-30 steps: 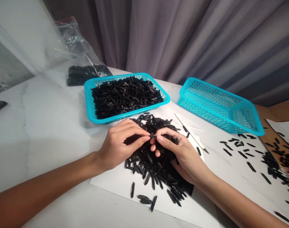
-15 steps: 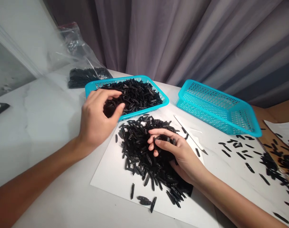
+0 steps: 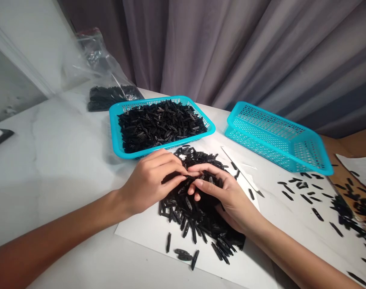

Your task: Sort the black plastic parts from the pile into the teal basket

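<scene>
My left hand [image 3: 157,180] is closed in a pinch, its thumb and fingertips on a small black strip-like piece [image 3: 189,177]. The tips meet those of my right hand [image 3: 228,192], which is curled with black pieces showing between its thumb and fingers. Both hands are over a loose pile of small, narrow black pieces [image 3: 186,212] spread on a white sheet [image 3: 135,233]. Just beyond my left hand, a turquoise basket [image 3: 213,128] is heaped with similar black pieces. My fingers partly hide what the two hands hold between them.
A second turquoise basket [image 3: 261,150] stands at the back right. A white-handled knife [image 3: 241,170] lies at the sheet's edge. Behind the full basket rests a clear bag [image 3: 106,72] with black pieces. More black pieces [image 3: 345,212] are scattered on the right. A grey curtain [image 3: 201,48] hangs behind.
My left hand has moved from over the full basket down and right to my right hand's fingertips, its fingers closing into a pinch. My right hand has barely moved.
</scene>
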`<state>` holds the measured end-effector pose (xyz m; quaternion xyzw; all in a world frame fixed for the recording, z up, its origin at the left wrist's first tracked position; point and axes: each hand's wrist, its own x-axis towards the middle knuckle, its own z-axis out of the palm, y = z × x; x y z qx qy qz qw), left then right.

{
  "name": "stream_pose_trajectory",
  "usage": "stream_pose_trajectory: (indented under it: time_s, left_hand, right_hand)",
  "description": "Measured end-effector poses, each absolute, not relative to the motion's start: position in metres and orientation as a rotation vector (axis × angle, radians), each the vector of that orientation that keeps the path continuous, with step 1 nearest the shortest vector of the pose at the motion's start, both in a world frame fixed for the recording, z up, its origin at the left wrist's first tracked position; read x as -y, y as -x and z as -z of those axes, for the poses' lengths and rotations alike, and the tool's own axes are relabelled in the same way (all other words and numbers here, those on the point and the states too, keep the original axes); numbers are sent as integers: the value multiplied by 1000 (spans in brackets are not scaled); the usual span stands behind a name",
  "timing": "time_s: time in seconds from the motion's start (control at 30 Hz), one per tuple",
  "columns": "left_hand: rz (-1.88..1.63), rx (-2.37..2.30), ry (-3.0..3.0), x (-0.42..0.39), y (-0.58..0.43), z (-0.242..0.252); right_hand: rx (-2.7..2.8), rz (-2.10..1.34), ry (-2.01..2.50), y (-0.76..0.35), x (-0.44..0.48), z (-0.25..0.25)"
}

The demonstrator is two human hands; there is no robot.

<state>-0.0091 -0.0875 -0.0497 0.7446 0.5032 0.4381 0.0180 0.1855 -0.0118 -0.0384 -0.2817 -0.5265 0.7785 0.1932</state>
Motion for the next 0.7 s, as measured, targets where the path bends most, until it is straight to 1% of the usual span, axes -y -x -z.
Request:
stream_pose_trajectory:
  time_s: [0.17, 0.5, 0.7]
  left_hand:
    - [-1457, -1610, -2372, 89, 9, 47]
    - [-1440, -1660, -2528, 93, 7, 45]
    - [-1429, -1615, -2566, 96, 8, 45]
  right_hand:
    - [1559, -2099, 872, -186, 13, 41]
    - [1616, -2040, 872, -188, 13, 41]
    - [1598, -2054, 884, -187, 13, 40]
